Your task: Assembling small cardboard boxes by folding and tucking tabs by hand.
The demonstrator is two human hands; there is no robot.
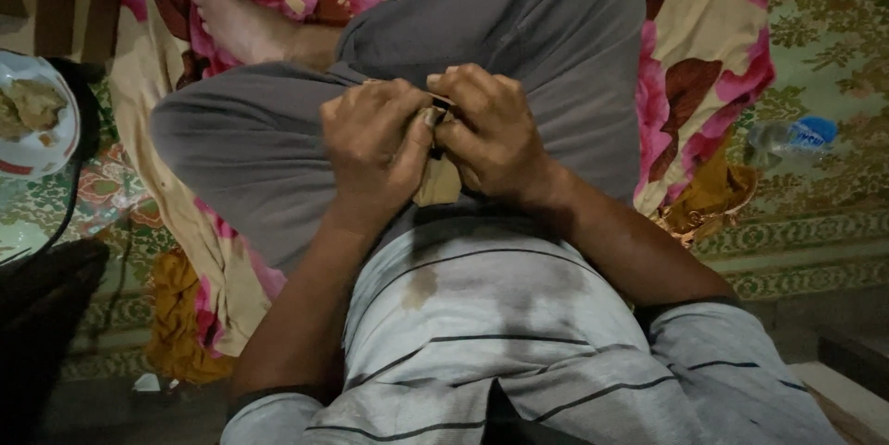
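A small tan piece of folded material (437, 181), paper or cloth I cannot tell, sits mid-frame over the lap in grey trousers (278, 130). Mostly hidden, its visible part hangs toward six o'clock, long axis running twelve to six. The left hand (375, 144) and right hand (486, 130) both pinch it, fingers curled tight.

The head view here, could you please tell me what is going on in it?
A person sits cross-legged on a floral cloth, both hands together over the lap. The left hand and right hand pinch a small tan piece of material, pressed between the fingertips; what it is cannot be told. A plate with food sits to the left, and a plastic bottle lies on the patterned mat to the right.
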